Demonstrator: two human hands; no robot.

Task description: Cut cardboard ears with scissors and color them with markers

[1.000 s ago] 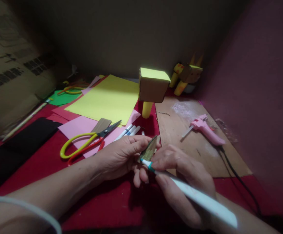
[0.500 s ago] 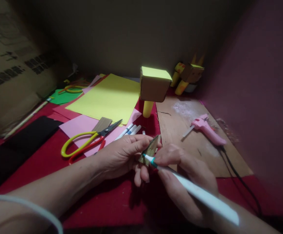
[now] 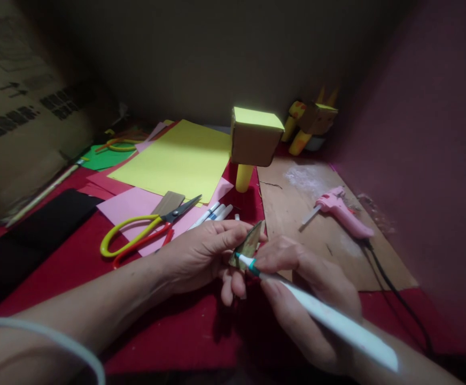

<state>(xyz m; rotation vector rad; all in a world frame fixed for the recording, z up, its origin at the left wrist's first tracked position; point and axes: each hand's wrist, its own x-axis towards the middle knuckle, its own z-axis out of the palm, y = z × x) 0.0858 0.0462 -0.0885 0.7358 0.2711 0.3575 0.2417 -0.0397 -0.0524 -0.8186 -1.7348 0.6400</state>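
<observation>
Between the thumb and fingers of my left hand (image 3: 212, 248) is a small pointed cardboard piece (image 3: 250, 243), its tip turned up and away. My right hand (image 3: 309, 289) grips a white felt-tip marker (image 3: 333, 315) with a teal collar. The marker's teal tip touches the lower left part of the cardboard piece. Just left of my left hand lie scissors (image 3: 153, 227) with yellow and red handles, their blades pointing to the back right. Several white markers (image 3: 217, 212) rest behind my left hand.
A cardboard box shape with a yellow top (image 3: 255, 141) stands on a yellow tube. Yellow paper (image 3: 177, 158) and pink sheets lie at left. On a cardboard sheet (image 3: 289, 235) sits a pink glue gun (image 3: 345, 214), its cord trailing right. A similar figure (image 3: 313, 123) stands behind.
The marker's rear end has swung slightly down and right, while its tip stays on the cardboard piece. My left hand keeps its hold almost unmoved.
</observation>
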